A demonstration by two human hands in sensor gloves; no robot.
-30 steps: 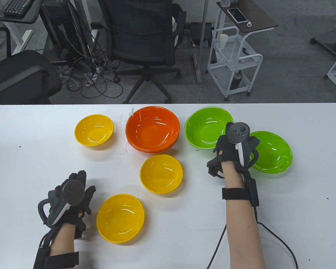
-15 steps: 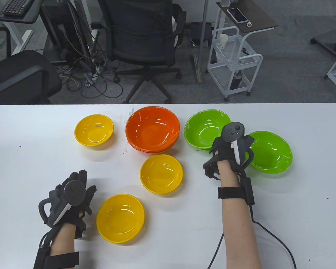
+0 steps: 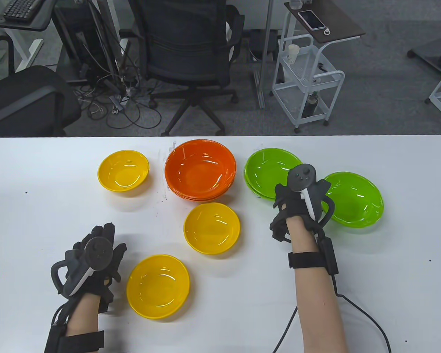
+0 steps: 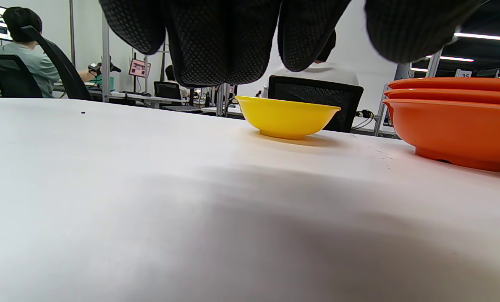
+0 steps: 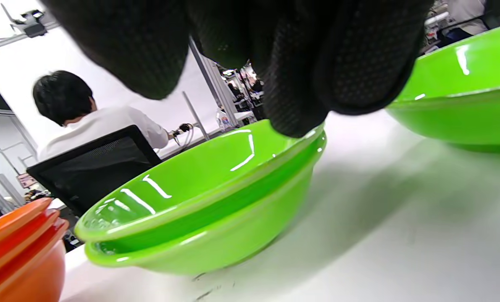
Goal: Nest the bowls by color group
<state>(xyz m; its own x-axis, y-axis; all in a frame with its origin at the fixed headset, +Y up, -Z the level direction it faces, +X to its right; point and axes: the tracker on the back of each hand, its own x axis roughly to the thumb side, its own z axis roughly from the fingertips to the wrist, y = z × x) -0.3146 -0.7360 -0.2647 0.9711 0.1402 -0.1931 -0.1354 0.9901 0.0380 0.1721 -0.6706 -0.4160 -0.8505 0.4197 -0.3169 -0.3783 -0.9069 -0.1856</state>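
Two green bowls sit nested (image 3: 268, 171) at the back right; the right wrist view shows both rims (image 5: 199, 201). A third green bowl (image 3: 356, 198) stands alone to their right. My right hand (image 3: 296, 198) is at the nested pair's near right rim; one fingertip (image 5: 300, 105) touches the upper rim and nothing curls under it. An orange stack (image 3: 200, 170) stands mid-back. Three yellow bowls stand apart: back left (image 3: 123, 175), centre (image 3: 212, 228), front (image 3: 158, 286). My left hand (image 3: 99, 239) rests on the table, empty, left of the front yellow bowl.
The white table (image 3: 389, 257) has bare surface at the right front and far left. The left wrist view shows the back yellow bowl (image 4: 286, 117) and the orange stack (image 4: 455, 121). Office chairs and a white cart stand beyond the far edge.
The green bowl my right hand held tilted has dropped level into the bowl beneath it. My right hand has drawn slightly back toward me. The left hand has not moved.
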